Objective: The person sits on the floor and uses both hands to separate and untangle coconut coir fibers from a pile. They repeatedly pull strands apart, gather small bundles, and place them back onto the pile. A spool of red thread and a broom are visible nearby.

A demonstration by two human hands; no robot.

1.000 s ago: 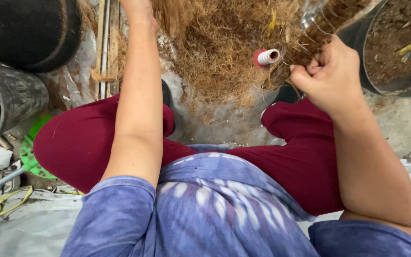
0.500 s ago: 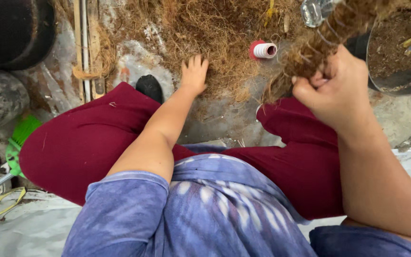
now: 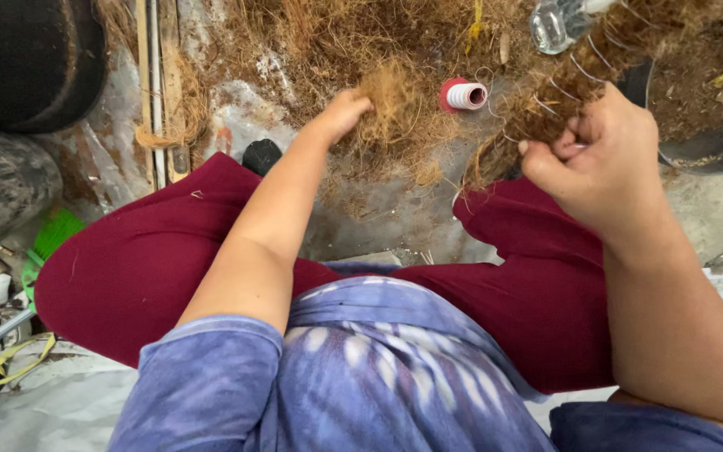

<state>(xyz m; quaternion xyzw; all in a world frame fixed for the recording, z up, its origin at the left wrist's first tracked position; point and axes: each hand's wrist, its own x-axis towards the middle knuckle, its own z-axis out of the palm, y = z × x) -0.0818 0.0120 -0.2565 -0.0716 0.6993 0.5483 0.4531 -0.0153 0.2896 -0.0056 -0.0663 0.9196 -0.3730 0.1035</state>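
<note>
Two hands: both ours, both busy with brown fibre, seen from above over our red-trousered knees.
Left hand: reached far out, fingers closed round a small tuft of loose coir fibre pinched up from the pile.
Right hand: clenched on the near end of a fibre-wrapped pole, thumb and fingers curled tight about it.
Pole: slants from our right fist up toward the far right; thin white thread rings it in spaced turns.
Fibre pile: spread on the ground far from us, centre to left.
Thread spool: red core, white winding, lying on its side between the two hands, just right of the tuft.
Clear bottle: far right, beside the pole's upper part.
Black tub: right, behind the pole, holding dark debris.
Dark drums: far left, well apart from the work.
Handling, our judgement: the tuft looks light, springy and prone to shedding, so we take it by a full pinch at its base; the pole seems stiff and is best gripped on the bound stretch.
</note>
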